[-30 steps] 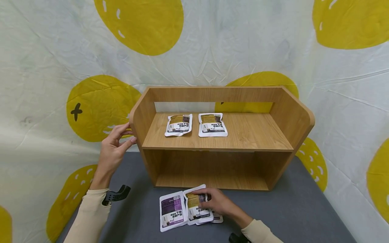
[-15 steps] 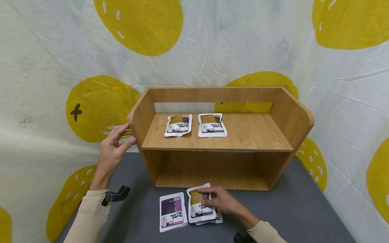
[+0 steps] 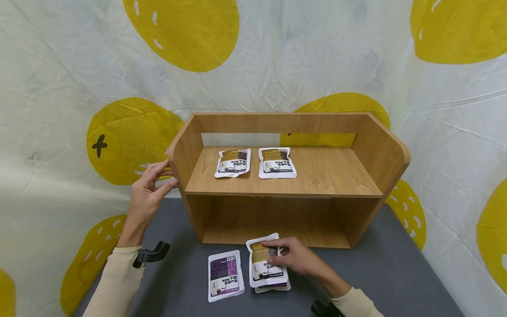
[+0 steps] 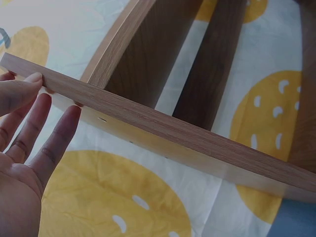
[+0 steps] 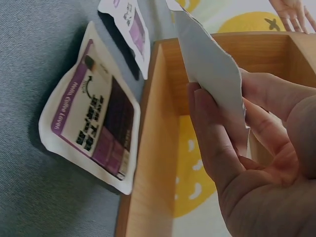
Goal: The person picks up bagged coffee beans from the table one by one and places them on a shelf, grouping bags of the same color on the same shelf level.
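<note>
My right hand [image 3: 299, 257] pinches a white-edged coffee pouch with a yellow-brown label [image 3: 265, 259]. It is held above a purple-labelled pouch [image 5: 91, 116], apart from it in the right wrist view, which shows the held pouch's plain pale back [image 5: 210, 64]. A second purple pouch [image 3: 225, 276] lies on the table to the left. My left hand [image 3: 146, 196] touches the left side panel [image 4: 143, 111] of a wooden shelf, fingers extended against the outer face and thumb at its edge. Two yellow-brown pouches, one left [image 3: 233, 163] and one right [image 3: 277, 163], lie on the upper board.
The two-tier wooden shelf [image 3: 328, 176] stands at the back of the grey table [image 3: 396, 273]. Its lower compartment [image 3: 277, 220] faces me. Behind it hangs a pale cloth [image 3: 297, 53] with large yellow shapes.
My right hand has moved slightly right and forward with the yellow-brown pouch, away from the left purple pouch. My left hand stays at the shelf panel.
</note>
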Available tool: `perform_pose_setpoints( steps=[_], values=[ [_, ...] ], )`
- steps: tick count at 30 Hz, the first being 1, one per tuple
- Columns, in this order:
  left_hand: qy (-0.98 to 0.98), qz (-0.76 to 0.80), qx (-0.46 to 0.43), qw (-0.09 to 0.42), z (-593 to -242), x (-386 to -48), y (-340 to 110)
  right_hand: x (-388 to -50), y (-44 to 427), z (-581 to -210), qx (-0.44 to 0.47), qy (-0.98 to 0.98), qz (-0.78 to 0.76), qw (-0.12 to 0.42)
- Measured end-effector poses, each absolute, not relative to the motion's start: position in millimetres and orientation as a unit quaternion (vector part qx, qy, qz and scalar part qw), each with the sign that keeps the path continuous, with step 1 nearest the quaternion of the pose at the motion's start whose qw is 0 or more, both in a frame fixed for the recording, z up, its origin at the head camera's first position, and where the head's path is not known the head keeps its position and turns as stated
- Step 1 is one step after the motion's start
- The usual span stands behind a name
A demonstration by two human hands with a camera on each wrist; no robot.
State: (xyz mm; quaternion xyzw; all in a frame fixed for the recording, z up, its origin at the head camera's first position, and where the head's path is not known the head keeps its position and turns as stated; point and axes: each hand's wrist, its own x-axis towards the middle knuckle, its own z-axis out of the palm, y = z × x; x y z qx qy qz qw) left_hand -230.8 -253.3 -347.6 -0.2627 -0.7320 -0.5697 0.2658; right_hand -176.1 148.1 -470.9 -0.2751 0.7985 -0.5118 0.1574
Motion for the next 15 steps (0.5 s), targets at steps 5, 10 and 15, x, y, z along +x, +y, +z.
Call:
perform_pose_setpoints(
  steps=[5,10,15],
  values=[
    [-0.732,-0.571,-0.262,0.265,-347.5,-231.4,-253.6,-174.1,151.3,-463.2,-0.272,0.786,-0.529,0.169],
    [-0.736,-0.568,-0.256,0.264,-347.9,-231.3,-253.7,-171.7,154.8,-454.1,-0.263,0.778,-0.542,0.175],
    [-0.738,-0.567,-0.253,0.264,-348.5,-231.3,-253.9,-169.5,157.8,-444.1,-0.244,0.783,-0.545,0.173]
  ],
)
